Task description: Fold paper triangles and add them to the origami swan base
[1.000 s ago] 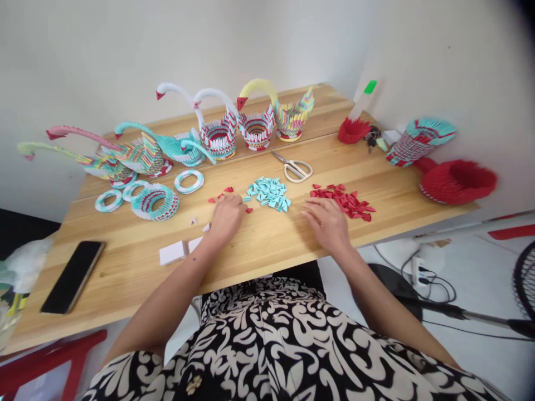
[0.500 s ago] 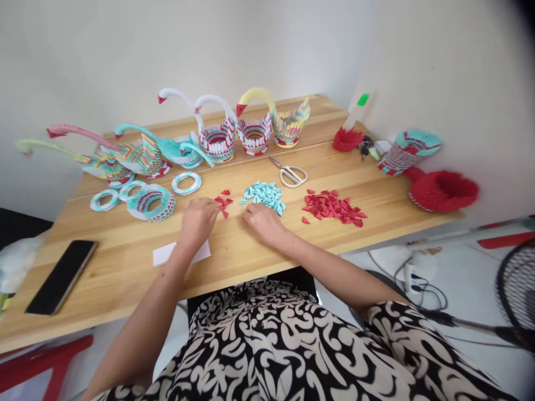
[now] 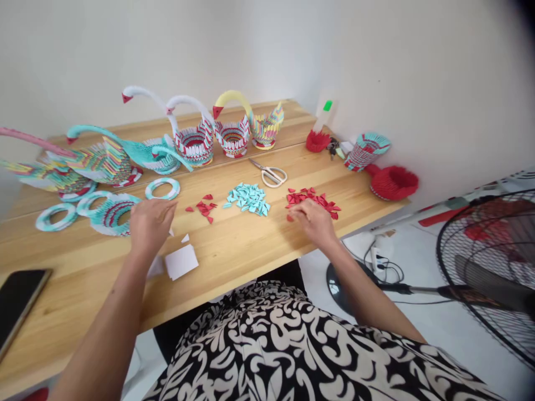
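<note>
My left hand (image 3: pixel 151 225) is raised over the table beside the turquoise paper ring basket, its fingers pinched together; whatever they hold is hidden. Just by it are a small white paper triangle (image 3: pixel 185 238) and white paper sheets (image 3: pixel 182 262). My right hand (image 3: pixel 314 220) rests at the near edge of the pile of red folded paper triangles (image 3: pixel 321 201), fingers curled and fingertips down at the pieces. What is between them I cannot make out. Between the hands lie a small red cluster (image 3: pixel 204 208) and a pile of turquoise folded triangles (image 3: pixel 248 198).
Paper swan baskets (image 3: pixel 194 143) line the back. Scissors (image 3: pixel 273 176) lie behind the piles. Turquoise-white rings (image 3: pixel 162 189) and a phone (image 3: pixel 20 301) are on the left. A red paper basket (image 3: pixel 393 182) stands at the right edge; a fan (image 3: pixel 493 267) is beyond the table.
My left hand has moved left, off the small red cluster. My right hand has gone from the turquoise pile to the red pile. The view has turned right, and more white paper shows.
</note>
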`<state>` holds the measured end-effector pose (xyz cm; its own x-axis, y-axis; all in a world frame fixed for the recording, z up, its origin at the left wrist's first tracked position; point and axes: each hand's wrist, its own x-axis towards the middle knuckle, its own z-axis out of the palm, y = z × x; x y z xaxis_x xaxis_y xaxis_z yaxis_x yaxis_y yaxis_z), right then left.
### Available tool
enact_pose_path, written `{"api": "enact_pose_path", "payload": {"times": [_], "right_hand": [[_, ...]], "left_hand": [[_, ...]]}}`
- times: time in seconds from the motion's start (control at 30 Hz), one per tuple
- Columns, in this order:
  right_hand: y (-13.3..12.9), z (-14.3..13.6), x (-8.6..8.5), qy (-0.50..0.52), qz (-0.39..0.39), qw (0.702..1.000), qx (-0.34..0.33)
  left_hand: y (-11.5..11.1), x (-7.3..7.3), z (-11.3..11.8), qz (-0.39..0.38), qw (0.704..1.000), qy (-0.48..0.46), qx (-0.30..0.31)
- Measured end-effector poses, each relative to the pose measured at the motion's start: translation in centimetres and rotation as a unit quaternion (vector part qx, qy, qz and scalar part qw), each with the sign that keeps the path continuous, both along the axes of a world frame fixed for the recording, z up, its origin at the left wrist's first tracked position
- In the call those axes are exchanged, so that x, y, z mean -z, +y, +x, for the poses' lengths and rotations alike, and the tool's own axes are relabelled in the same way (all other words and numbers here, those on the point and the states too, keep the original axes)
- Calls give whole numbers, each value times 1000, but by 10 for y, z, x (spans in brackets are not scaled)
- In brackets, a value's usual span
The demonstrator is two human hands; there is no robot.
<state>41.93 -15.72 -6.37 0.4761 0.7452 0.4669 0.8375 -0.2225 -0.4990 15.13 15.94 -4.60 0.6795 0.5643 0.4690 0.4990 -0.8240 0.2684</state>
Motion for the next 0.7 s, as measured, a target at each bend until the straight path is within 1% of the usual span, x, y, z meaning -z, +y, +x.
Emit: {"api": "enact_pose_path", "payload": {"times": [0.1, 0.17, 0.23, 0.3, 0.37, 0.43, 0.5, 0.57, 0.6, 0.63, 0.67, 0.7], "right_hand": [[-5, 29, 3, -41, -39, 997, 51], [4, 40, 4, -69, -47, 994, 65], [19, 47, 3, -90, -50, 992, 68], [36, 54, 3, -103, -74, 990, 57], [46, 62, 4, -99, -127, 986, 32], [47, 70, 4, -80, -185, 979, -2], [41, 75, 1, -66, -215, 974, -15], [37, 73, -6, -65, -200, 978, 16], [38, 68, -11, -66, -176, 982, 35], [42, 60, -15, -66, -151, 986, 36], [50, 49, -18, -63, -127, 990, 16], [62, 37, -20, -57, -106, 992, -26]], "left_hand": [[5, 0, -1, -2, 1000, 0, -3], [7, 1, 0, -15, 1000, 19, 9], [8, 5, 1, -32, 997, 56, 37], [8, 8, 2, -46, 993, 91, 67], [6, 10, 1, -54, 989, 110, 86], [2, 9, -1, -67, 987, 122, 79], [-1, 6, -2, -86, 985, 143, 40], [-3, 3, 0, -96, 980, 174, 2], [-3, 2, 3, -97, 977, 189, -8], [-3, 1, 7, -96, 975, 202, -11], [-3, 1, 13, -94, 973, 211, -12], [-3, 1, 19, -93, 972, 217, -10]]}}
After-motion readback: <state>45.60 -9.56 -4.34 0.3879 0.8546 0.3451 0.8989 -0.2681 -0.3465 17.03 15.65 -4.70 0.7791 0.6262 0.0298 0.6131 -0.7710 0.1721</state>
